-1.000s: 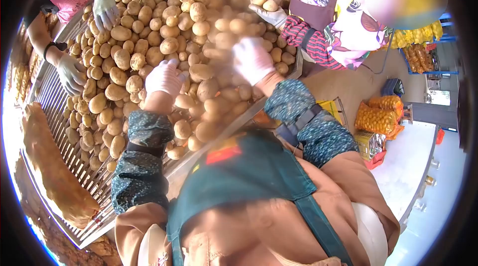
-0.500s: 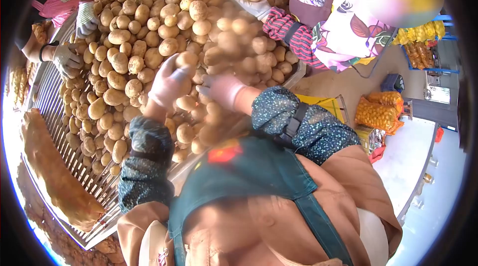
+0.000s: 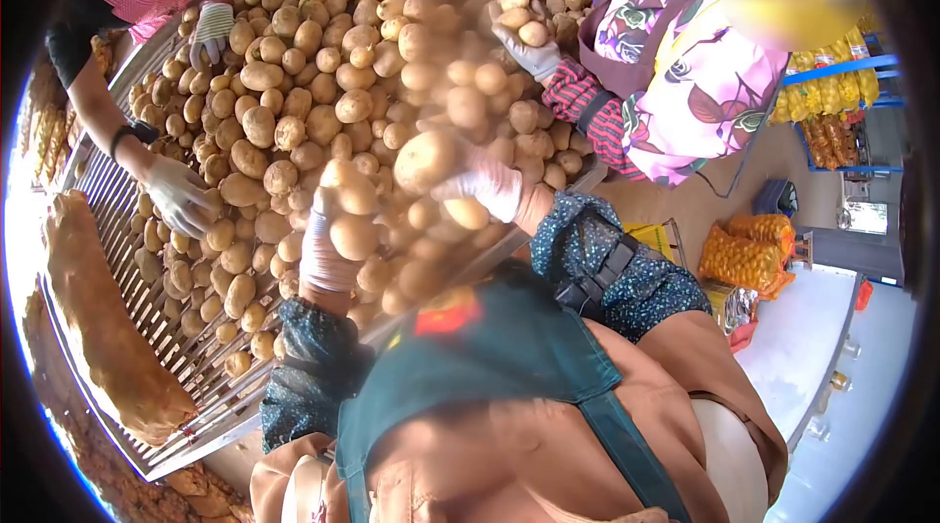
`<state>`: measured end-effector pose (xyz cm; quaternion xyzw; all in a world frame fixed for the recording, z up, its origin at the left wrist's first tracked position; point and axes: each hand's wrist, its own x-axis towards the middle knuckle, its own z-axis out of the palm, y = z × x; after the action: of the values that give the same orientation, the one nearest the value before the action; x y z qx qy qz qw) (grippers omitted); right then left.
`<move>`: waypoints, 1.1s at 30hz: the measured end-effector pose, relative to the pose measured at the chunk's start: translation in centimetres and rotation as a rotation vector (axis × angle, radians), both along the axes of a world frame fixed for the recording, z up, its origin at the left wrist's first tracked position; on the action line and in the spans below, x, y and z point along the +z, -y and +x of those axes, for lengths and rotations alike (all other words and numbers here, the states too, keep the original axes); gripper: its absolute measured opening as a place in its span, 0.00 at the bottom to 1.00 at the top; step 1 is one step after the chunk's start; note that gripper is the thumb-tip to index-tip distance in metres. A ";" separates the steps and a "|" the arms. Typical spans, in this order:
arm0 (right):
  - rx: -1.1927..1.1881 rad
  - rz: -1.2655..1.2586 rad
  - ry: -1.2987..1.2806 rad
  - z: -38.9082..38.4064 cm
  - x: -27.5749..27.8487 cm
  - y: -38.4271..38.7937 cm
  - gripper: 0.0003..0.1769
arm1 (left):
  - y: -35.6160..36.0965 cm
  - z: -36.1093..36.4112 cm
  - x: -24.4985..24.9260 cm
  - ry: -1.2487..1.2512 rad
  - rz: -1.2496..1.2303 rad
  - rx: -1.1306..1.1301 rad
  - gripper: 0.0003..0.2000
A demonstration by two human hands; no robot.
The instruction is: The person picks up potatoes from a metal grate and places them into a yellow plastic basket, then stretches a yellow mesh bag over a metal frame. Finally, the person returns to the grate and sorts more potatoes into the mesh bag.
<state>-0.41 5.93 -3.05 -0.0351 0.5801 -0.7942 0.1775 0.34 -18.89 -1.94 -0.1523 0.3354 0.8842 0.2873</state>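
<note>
Potatoes [image 3: 259, 126] lie heaped on a slatted metal rack. My left hand [image 3: 326, 254], in a pale glove, is closed around a potato [image 3: 354, 237]; another potato [image 3: 351, 187] sits at its fingertips. My right hand [image 3: 494, 186], also gloved, has its fingers at a large potato [image 3: 426, 162] and appears to grip it. Just under that hand is one more potato [image 3: 467, 213]. A blurred patch over the middle of the heap hides part of the fingers.
Across the heap, a co-worker's gloved hand [image 3: 529, 51] holds potatoes. Another person's gloved hands [image 3: 181, 195] work at the left. A long brown padded roll [image 3: 110, 327] lies along the rack's bare slats [image 3: 157, 273]. Filled orange net bags [image 3: 744, 257] stand on the right.
My left hand has moved down toward me with potatoes at its fingers. My right hand has shifted right and now has a large potato. The co-workers' hands have moved over the heap.
</note>
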 end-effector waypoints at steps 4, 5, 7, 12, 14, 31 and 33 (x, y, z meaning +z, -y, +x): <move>0.159 -0.416 0.230 1.0 -0.4 -1.2 0.41 | -2.7 1.2 2.0 -0.066 0.002 -0.046 0.29; 0.118 -0.495 0.316 1.3 -1.0 -1.3 0.40 | -3.5 1.5 2.5 -0.034 -0.009 -0.004 0.28; -0.022 -0.541 0.400 3.0 3.2 -1.4 0.38 | -4.0 1.6 1.7 0.084 0.142 0.031 0.27; -0.021 -0.682 0.516 5.9 1.0 -4.3 0.35 | -6.4 2.2 1.0 0.055 0.048 -0.050 0.26; -0.026 -0.682 0.444 7.4 -0.6 -6.4 0.34 | -8.4 3.1 0.9 0.039 0.085 -0.136 0.27; -1.040 -0.594 0.772 36.4 -3.1 -24.9 0.25 | -31.9 14.4 -6.1 0.308 -0.067 -0.904 0.20; -1.125 -0.574 0.861 39.3 -4.9 -26.6 0.24 | -34.7 15.9 -6.3 0.381 -0.094 -0.897 0.15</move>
<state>38.89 32.48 -7.91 0.5335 0.1610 -0.8282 -0.0595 16.28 15.79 -8.21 -0.1647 0.3487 0.6134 0.6892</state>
